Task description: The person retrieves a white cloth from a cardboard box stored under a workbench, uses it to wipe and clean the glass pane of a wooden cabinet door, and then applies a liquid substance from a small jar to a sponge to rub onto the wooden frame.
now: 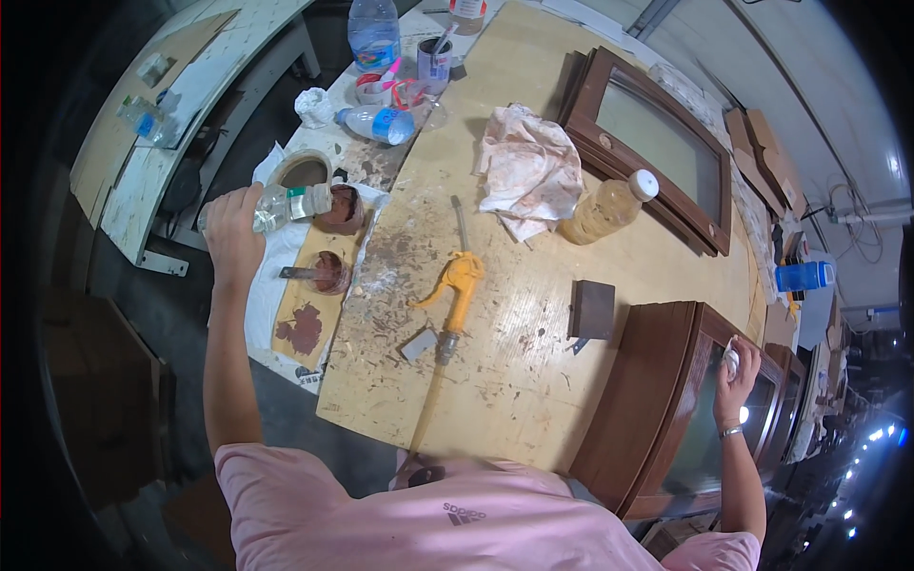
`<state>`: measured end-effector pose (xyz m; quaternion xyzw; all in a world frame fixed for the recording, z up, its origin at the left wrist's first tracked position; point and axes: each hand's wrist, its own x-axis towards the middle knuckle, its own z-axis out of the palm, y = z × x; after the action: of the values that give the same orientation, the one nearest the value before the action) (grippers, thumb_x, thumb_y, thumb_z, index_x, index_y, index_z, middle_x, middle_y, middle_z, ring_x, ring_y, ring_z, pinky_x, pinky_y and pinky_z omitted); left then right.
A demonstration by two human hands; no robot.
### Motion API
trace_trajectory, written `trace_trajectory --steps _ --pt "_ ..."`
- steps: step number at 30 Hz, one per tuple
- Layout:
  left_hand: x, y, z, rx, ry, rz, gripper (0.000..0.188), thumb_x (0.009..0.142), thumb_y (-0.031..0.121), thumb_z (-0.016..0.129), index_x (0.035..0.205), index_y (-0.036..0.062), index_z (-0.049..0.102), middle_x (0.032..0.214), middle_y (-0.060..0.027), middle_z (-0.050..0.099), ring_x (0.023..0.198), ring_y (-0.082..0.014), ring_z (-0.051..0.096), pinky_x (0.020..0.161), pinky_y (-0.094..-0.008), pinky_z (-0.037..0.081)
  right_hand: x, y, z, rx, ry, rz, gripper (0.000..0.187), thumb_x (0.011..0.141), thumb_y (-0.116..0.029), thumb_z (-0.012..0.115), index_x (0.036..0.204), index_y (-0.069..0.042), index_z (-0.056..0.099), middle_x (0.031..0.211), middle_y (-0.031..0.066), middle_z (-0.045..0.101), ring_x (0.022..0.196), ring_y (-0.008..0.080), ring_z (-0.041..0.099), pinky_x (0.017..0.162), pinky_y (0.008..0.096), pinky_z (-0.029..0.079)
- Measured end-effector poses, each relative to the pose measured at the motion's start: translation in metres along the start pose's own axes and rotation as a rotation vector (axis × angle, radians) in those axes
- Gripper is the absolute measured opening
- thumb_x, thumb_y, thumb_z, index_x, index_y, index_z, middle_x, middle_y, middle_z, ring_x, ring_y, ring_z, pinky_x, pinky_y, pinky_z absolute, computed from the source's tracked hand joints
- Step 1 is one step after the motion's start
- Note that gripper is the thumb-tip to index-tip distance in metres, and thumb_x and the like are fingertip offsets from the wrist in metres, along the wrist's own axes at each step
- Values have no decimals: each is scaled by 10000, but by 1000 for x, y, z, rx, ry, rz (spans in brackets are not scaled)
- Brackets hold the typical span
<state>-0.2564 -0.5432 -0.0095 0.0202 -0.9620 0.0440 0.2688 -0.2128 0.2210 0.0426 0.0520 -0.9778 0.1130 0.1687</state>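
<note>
My left hand (233, 236) is wrapped round a clear plastic bottle (276, 207), tipped on its side with its neck pointing right. The neck lies beside a cut-down cup (344, 207) stained reddish brown; whether liquid is flowing I cannot tell. Nearer to me, a second brown-stained cup (333, 272) has a flat-handled tool (297, 273) laid in it. On the right, my right hand (739, 388) is closed on a small white wad (731, 362), which looks like cloth or paper. That hand is at the upper part of a brown wooden frame with a glass pane (693, 423).
On the worktable (514, 381) lie a yellow air blow gun (462, 284) with its hose, a dark block (593, 309) and a stained cloth (531, 167). A bottle of yellowish liquid (602, 211) stands by another wooden frame (657, 114). A tape roll (303, 160) sits behind the cups.
</note>
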Motion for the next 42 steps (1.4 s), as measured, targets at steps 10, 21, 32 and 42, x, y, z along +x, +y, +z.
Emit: trace_trajectory --steps 10,21,32,42 --pt "7 -1 0 23 -17 -6 504 686 -150 600 1147 50 636 1072 -114 651 1053 -331 593 932 -429 460 1 -3 1 12 14 -14 429 780 -47 571 1208 -20 570 1192 158 559 1145 338 515 1024 430 411" --pt "13 6 1 31 -50 -11 474 715 -137 610 1144 60 636 1052 -113 656 1054 -329 596 927 -436 463 2 -3 0 -19 2 -5 441 785 -79 571 1223 -31 576 1199 161 557 1151 344 511 1040 436 398" --pt "48 39 0 -510 -72 -399 484 734 -44 735 1200 38 635 1111 -127 692 1050 -355 654 922 -395 489 0 -3 -1 -36 -12 11 416 820 -87 557 1229 -18 582 1221 159 559 1198 328 528 1066 421 400" --pt "144 182 88 -1621 -163 -496 596 719 -28 807 1271 -4 584 1171 -86 675 1038 -198 651 942 -331 505 4 -7 -1 11 18 8 433 753 -41 579 1186 -31 582 1171 165 565 1138 354 524 1022 440 417"
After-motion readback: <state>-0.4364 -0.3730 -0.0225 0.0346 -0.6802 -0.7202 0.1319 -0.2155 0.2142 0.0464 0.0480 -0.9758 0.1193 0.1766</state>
